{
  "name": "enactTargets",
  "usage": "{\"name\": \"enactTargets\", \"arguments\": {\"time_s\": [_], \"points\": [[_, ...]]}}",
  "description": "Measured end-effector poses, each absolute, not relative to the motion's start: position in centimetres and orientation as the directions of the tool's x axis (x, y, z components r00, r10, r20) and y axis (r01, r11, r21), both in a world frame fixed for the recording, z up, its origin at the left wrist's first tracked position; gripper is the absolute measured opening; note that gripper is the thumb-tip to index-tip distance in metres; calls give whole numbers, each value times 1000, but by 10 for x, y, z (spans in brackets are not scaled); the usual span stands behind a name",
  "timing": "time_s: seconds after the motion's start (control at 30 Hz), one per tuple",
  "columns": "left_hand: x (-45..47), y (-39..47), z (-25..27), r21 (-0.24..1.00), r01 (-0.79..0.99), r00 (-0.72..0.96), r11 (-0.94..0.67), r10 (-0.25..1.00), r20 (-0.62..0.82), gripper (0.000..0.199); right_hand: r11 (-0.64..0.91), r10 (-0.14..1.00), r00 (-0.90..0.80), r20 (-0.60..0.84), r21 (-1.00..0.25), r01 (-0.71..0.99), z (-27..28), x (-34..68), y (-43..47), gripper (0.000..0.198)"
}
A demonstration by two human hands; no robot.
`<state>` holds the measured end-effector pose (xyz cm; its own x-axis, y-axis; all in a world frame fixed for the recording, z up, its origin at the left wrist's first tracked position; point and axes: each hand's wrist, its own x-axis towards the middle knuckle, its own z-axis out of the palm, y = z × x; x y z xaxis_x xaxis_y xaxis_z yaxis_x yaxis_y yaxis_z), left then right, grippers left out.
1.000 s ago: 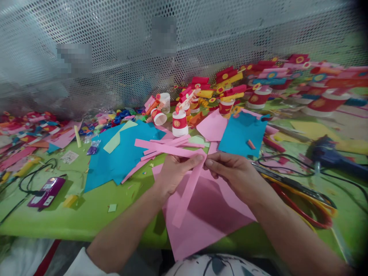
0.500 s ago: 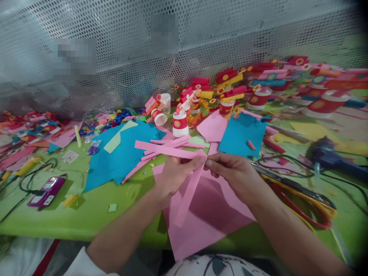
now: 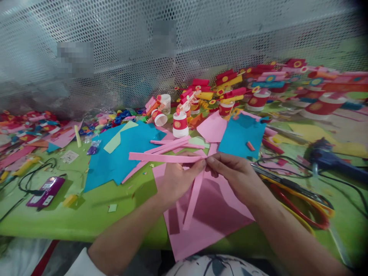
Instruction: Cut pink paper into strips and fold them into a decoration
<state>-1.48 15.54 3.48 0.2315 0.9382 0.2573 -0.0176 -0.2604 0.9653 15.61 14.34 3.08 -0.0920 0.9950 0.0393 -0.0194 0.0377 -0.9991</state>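
green table (image 3: pixel 86 214) | both hands pinch pink paper strips (image 3: pixel 163 157) | no legible writing

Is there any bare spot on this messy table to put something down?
Yes: bare green table between the purple device and the big pink sheet. Crowded around the cups, and cables and scissors by the right hand.

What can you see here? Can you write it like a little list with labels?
left hand: left hand pinches pink paper strips where they cross
right hand: right hand pinches the same spot
under hands: pink sheet on green table
behind: blue paper, red and white cup
right side: scissors with red handles, glue gun
left side: purple gadget with cable
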Motion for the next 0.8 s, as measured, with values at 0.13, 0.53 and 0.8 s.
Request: {"name": "enactTargets", "arguments": {"time_s": [0.13, 0.53, 0.8], "points": [[-12, 154, 31, 973, -58, 232, -221, 945, 229, 17, 53, 996, -68, 54, -998, -20, 30, 155, 143, 33], [-14, 155, 37, 977, -198, 196, -74, 974, 114, 21, 80, 994, -82, 74, -993, 81, 35, 152, 143, 37], [-17, 159, 41, 950, -288, 362, 117, 932, -5, 11, 31, 1000, -5, 31, -999, 17, 36, 157, 141, 34]]}}
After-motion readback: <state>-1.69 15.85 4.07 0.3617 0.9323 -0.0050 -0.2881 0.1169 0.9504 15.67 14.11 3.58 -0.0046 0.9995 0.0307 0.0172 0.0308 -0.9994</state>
